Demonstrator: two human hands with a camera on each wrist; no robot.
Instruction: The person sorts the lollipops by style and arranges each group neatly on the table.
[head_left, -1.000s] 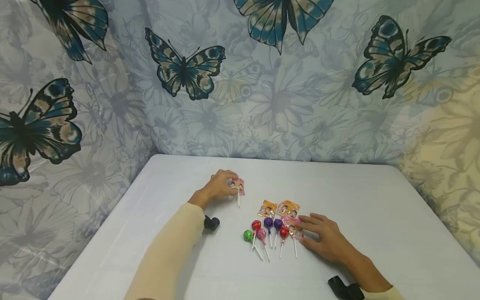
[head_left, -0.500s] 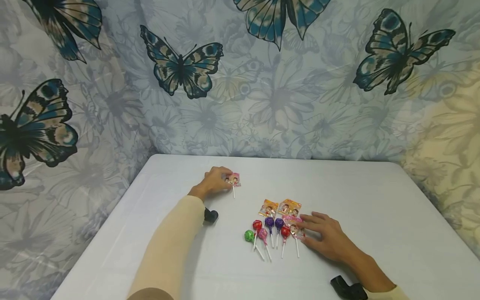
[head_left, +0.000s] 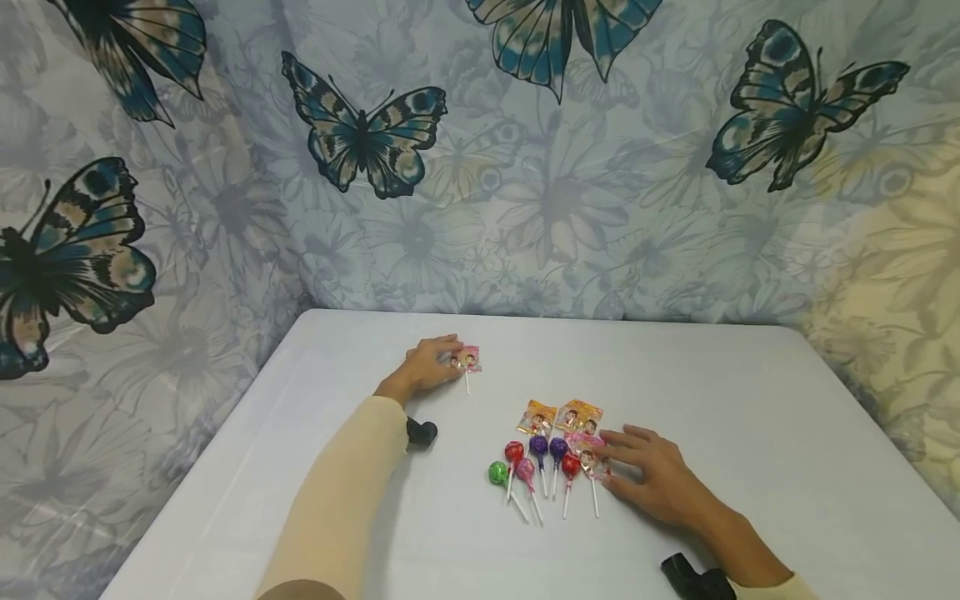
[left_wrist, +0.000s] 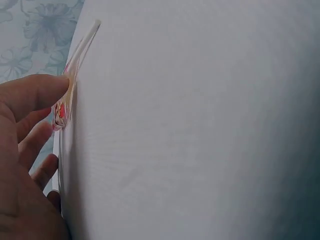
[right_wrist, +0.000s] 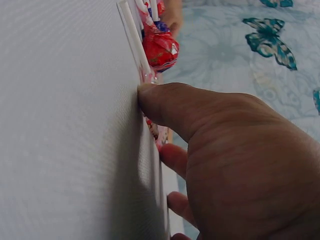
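Observation:
In the head view my left hand [head_left: 429, 364] pinches a lollipop [head_left: 470, 358] in a flat pink printed wrapper at the far left of the table. Its white stick [left_wrist: 84, 45] points away from the thumb in the left wrist view. My right hand [head_left: 651, 471] lies beside the lollipop group, fingers extended; its thumb and fingertips touch the edge of another pink-wrapped lollipop [head_left: 587, 457]. Left of that are red [head_left: 571, 464], purple [head_left: 538, 446], pink [head_left: 525, 470] and green [head_left: 498, 472] ball lollipops. Two orange-wrapped lollipops [head_left: 577, 414] lie behind them.
Everything lies on a white table [head_left: 660, 367]. Behind it hangs a butterfly-patterned cloth [head_left: 420, 250]. A black wrist device [head_left: 697, 577] is on the right wrist, another [head_left: 422, 432] on the left.
My left hand has carried the pink-wrapped lollipop slightly farther back and left, then drawn back a little around it. The right hand and the grouped lollipops have hardly moved.

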